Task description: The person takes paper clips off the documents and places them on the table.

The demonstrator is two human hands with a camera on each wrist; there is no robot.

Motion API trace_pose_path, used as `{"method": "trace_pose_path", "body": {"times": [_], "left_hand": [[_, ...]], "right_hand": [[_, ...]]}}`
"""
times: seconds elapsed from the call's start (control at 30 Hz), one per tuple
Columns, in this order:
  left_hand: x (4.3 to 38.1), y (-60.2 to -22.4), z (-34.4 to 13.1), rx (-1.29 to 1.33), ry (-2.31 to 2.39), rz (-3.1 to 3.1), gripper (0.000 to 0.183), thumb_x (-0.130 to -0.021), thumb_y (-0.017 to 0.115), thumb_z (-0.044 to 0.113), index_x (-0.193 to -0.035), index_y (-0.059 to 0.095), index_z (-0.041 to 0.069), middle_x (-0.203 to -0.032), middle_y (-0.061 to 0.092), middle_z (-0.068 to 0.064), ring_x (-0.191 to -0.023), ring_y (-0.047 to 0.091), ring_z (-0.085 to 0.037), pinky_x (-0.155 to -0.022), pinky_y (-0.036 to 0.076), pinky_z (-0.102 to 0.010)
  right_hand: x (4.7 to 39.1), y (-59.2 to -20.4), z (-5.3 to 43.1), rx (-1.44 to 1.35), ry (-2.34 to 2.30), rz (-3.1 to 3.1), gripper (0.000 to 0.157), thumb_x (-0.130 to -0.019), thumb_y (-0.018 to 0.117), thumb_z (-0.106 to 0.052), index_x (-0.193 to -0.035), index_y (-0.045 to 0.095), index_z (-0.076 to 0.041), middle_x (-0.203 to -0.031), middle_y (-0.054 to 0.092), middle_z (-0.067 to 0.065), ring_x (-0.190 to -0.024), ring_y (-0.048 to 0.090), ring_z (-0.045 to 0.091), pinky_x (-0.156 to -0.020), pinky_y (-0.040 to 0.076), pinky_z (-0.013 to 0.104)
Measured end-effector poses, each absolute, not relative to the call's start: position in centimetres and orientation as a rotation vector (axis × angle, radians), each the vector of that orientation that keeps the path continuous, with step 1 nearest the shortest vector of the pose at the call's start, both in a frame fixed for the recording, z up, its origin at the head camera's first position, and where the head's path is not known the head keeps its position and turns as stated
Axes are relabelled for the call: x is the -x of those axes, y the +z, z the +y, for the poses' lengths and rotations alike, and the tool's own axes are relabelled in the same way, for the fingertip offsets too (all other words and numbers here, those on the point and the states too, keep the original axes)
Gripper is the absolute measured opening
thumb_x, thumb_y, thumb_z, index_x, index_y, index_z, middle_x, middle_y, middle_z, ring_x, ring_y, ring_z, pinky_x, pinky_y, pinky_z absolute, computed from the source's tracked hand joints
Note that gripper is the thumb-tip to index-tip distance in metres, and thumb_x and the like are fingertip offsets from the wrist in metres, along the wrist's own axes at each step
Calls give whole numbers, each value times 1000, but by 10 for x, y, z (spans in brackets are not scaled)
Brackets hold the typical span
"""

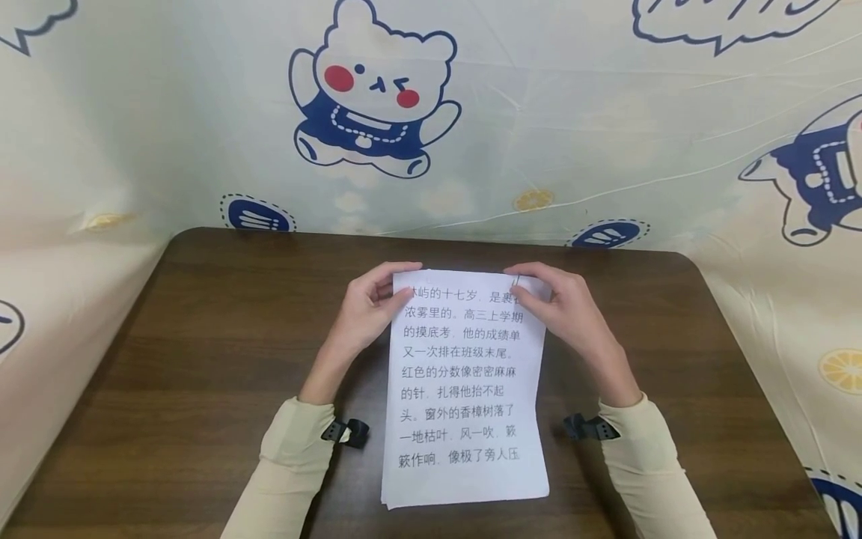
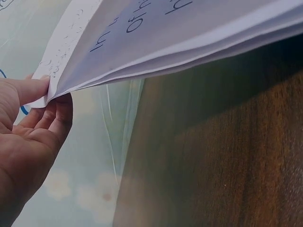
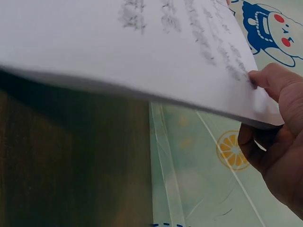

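Head view: I observe the left hand [image 1: 362,316] pinching the upper left corner of the printed sheets [image 1: 465,374], thumb on the front face. The right hand [image 1: 575,311] pinches the upper right corner in the same manner. The sheets are located between both hands, over the brown table [image 1: 222,374], with the top edge toward the patterned cloth [image 1: 539,150]. In the left wrist view, I see several layers along the side edge.

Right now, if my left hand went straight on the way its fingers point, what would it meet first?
Past the papers it grips, your left hand would probably meet your right hand at the opposite top corner, though depth is unclear.
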State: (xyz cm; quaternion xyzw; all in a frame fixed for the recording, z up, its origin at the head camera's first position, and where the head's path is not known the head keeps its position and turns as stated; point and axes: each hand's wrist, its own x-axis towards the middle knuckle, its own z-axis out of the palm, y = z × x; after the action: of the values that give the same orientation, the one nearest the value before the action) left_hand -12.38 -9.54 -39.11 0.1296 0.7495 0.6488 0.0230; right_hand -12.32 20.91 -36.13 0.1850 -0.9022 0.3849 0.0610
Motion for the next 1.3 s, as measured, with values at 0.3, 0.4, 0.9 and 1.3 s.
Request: {"method": "trace_pose_path", "body": {"times": [0.3, 0.4, 0.9, 1.3], "left_hand": [[124, -390, -96, -429, 2017, 2293, 39, -95, 64, -2, -132, 64, 8, -121, 69, -19, -98, 74, -32, -72, 62, -26], [124, -390, -96, -433, 2011, 2289, 39, -95, 64, -2, -132, 63, 7, -121, 69, -19, -98, 73, -32, -72, 62, -26], [123, -390, -97, -419, 2006, 2265, 39, -95, 64, -2, -131, 64, 11, -120, 69, -19, -97, 74, -30, -71, 62, -27], [122, -392, -93, -439, 2056, 2223, 38, -94, 63, -4, -130, 65, 6, -118, 70, -22, -92, 74, -23, -70, 62, -27]], "right_hand": [[121, -366, 208, -512, 1211, -2689, 26, -95, 69, -19, -121, 71, -16, -112, 75, 8, -77, 72, 17, -56, 54, 24], [122, -368, 209, -505, 1230, -2669, 24, -96, 68, -18, -119, 72, -17, -110, 75, 9, -75, 72, 17, -55, 54, 23], [124, -371, 206, -427, 1213, -2584, 29, -93, 71, -14, -123, 67, -13, -95, 76, 9, -69, 68, 10, -51, 50, 20], [121, -377, 200, -349, 1177, -2466, 25, -92, 72, -14, -117, 71, -10, -106, 78, 10, -85, 72, 20, -60, 42, 16]]}}
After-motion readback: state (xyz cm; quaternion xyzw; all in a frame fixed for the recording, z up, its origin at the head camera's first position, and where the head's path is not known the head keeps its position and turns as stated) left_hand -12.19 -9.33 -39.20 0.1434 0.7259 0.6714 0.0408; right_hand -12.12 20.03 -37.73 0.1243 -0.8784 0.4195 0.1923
